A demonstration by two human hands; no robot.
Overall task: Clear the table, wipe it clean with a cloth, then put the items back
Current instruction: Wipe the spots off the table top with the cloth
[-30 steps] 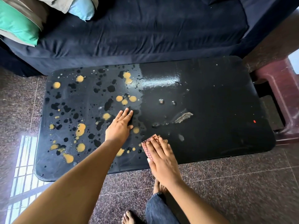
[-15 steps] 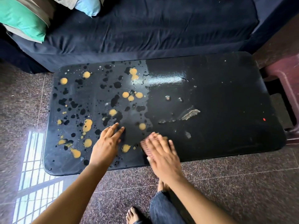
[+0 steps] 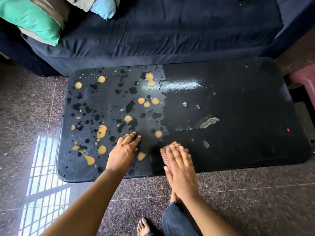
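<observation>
Right hand (image 3: pixel 180 165), fingers straight and together, pressing a reddish cloth (image 3: pixel 165 156), seemingly folded, near the black table's (image 3: pixel 238 99) near edge; left hand (image 3: pixel 123 153) flat, fingers spread, among orange spots (image 3: pixel 101 131).

A glossy black rectangular table (image 3: pixel 238 99) with rounded corners is spattered with orange and dark drops around and beyond the left hand (image 3: pixel 123 154). To the right of the right hand (image 3: pixel 180 165) it is smeared wet. A small pinkish checked cloth (image 3: pixel 165 155) is pressed flat beneath the right hand's straight fingers.

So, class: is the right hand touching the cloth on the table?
Touching. The head view shows the right hand pressed flat on the cloth, covering most of it.
</observation>
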